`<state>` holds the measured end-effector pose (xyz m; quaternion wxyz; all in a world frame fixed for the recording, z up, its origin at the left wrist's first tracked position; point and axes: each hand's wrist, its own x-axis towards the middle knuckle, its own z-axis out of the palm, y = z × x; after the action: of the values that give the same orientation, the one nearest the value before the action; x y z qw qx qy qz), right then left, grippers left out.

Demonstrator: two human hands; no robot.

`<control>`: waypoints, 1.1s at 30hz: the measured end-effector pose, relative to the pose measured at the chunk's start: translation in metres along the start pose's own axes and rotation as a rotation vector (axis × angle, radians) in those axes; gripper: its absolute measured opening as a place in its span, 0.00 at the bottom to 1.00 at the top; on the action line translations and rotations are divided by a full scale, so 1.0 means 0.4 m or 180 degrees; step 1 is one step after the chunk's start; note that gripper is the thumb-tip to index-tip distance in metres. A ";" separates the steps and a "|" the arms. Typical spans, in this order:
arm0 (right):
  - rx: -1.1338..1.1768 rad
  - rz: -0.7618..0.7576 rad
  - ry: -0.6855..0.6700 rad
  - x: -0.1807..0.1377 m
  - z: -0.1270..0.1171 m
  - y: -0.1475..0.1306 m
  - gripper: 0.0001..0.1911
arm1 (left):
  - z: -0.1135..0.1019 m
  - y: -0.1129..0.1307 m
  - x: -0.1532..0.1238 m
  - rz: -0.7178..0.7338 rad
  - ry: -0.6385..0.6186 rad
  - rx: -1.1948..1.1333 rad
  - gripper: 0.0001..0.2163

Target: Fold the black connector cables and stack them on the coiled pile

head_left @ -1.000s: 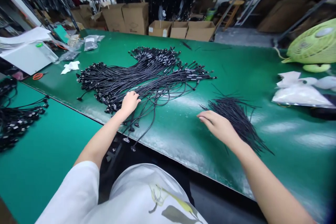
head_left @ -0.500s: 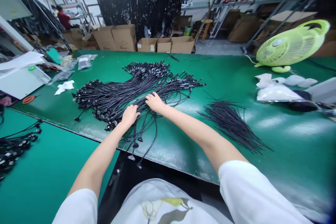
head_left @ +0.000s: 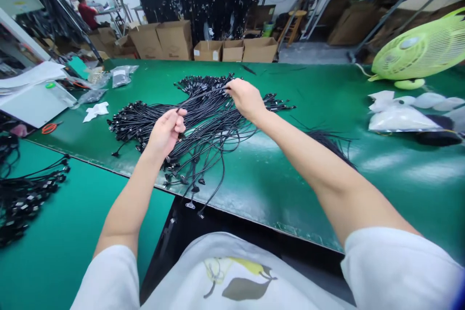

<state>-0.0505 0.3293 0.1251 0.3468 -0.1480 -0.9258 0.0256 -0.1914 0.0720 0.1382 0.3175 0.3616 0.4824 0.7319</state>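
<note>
Stretched between my two hands, above the pile, is a black cable (head_left: 203,93). My left hand (head_left: 165,131) is closed on its near end, where a dark connector shows below the fingers. My right hand (head_left: 245,99) pinches the cable farther along, up and to the right. Under both hands spreads a large heap of black cables (head_left: 160,121), with connectors at the left ends and more at the far right ends. Several loose cable ends (head_left: 196,188) trail toward the table's front edge, and a couple hang over it.
A bundle of thin black strands (head_left: 329,144) lies right of the heap, partly behind my right forearm. Orange scissors (head_left: 50,128) and a white box (head_left: 36,106) are at left. A green fan (head_left: 417,48) stands back right. More cables (head_left: 32,203) lie on the lower-left surface.
Both hands have risen from the heap and moved apart, the right one away to the upper right. A single cable is now held up between them. The view has shifted slightly.
</note>
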 end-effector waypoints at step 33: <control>0.0345 0.0186 -0.1473 -0.326 -0.270 -0.158 0.17 | 0.141 -0.059 -0.306 -0.1598 -0.0717 -0.0745 0.11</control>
<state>0.0967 0.2251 0.1336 0.1319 -0.1461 -0.9733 0.1185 -0.0760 0.0072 0.1042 0.5796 0.2710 0.4308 0.6364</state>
